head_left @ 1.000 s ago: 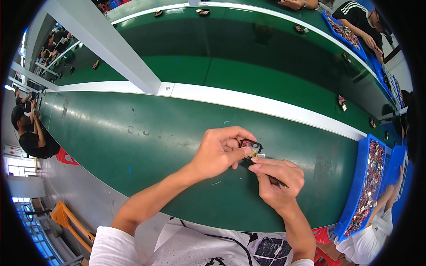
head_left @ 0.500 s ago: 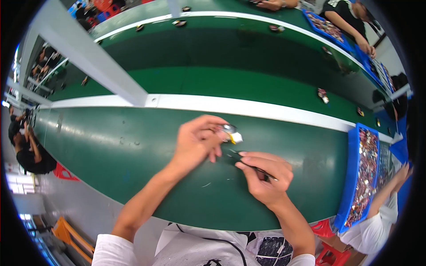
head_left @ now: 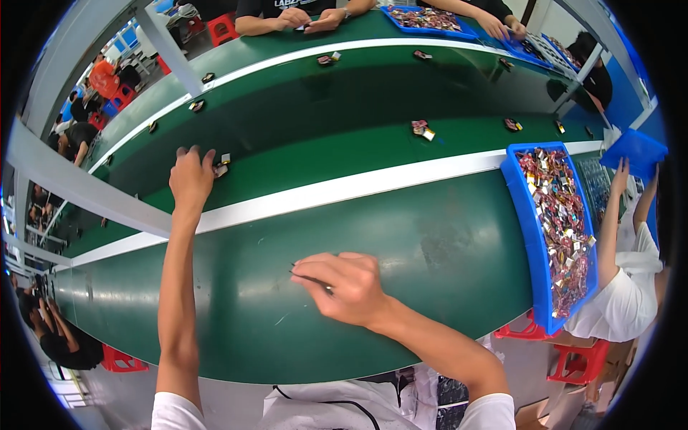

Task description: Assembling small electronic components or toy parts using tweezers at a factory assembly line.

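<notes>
Leaving its spot beside the right hand [head_left: 349, 285], the left hand [head_left: 191, 175] is now stretching over the white rail [head_left: 358, 185] to the belt [head_left: 322, 107], its thumb standing apart from its fingers. One part [head_left: 221, 169] is lying on the belt just beside that thumb; whether they are touching, I cannot tell. Over the table [head_left: 444, 236], the right hand is pinching dark tweezers [head_left: 309, 278]. Off to its right, the blue tray [head_left: 526, 222] is holding a heap of parts [head_left: 559, 229].

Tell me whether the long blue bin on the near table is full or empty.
Well filled, not empty: small mixed parts cover the floor of the blue bin. How deep they lie, I cannot tell.
</notes>
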Tool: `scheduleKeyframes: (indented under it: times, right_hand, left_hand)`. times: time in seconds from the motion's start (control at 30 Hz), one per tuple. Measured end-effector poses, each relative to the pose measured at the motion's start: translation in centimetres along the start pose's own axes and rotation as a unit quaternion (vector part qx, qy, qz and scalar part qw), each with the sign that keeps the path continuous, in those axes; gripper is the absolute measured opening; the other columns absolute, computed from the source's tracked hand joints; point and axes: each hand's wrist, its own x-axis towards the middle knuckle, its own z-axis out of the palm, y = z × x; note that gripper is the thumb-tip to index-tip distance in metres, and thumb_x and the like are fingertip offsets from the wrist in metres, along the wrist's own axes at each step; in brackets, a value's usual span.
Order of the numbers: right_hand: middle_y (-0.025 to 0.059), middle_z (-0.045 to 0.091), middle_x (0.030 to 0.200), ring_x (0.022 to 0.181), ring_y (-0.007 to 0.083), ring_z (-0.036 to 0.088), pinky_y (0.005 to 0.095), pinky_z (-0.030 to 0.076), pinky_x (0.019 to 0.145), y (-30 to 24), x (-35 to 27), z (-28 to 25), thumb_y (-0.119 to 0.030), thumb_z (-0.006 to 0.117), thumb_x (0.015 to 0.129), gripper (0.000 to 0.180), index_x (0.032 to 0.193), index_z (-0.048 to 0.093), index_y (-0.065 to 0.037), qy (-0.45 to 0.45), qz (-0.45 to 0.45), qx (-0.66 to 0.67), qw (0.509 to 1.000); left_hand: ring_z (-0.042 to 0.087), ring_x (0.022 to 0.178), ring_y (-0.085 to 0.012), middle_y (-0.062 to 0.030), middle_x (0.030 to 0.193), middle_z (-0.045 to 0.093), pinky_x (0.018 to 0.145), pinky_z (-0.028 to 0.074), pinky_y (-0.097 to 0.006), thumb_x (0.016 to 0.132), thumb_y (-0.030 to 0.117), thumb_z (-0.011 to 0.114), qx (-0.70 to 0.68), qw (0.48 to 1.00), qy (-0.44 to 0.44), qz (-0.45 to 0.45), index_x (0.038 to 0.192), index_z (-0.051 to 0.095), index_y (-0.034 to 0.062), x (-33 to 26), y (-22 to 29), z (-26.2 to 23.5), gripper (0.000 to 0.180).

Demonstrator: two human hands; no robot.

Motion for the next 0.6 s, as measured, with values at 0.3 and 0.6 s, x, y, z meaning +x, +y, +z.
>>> scheduleKeyframes:
  times: [0.3, 0.6]
  right_hand:
    - [0.0023, 0.076, 0.087, 0.053, 0.0154, 0.062, 0.0264, 0.044, 0.047, 0.0, 0.0, -0.3, -0.002, 0.083, 0.072, 0.016, 0.084, 0.074, -0.008, -0.020, -0.015, -0.009, 1.000]
    - [0.0032, 0.075, 0.087, 0.054, 0.0191, 0.060, 0.0291, 0.044, 0.048, 0.2, -0.2, -0.2, 0.001, 0.081, 0.068, 0.021, 0.086, 0.074, -0.007, -0.025, 0.005, -0.010, 1.000]
  left_hand:
    - [0.071, 0.099, -0.0320, -0.0144, 0.109, 0.073, 0.090, 0.056, -0.041, 0.088, 0.027, 0.071, -0.312, 0.877, -0.201, 0.307, 0.106, 0.075, 0.0053, 3.7, 21.1, 3.3, 0.029]
    - [0.070, 0.098, -0.0292, -0.0123, 0.105, 0.074, 0.088, 0.054, -0.038, 0.086, 0.024, 0.075, -0.287, 0.846, -0.330, 0.305, 0.105, 0.077, 0.0070, 2.8, 31.3, 6.1, 0.025]
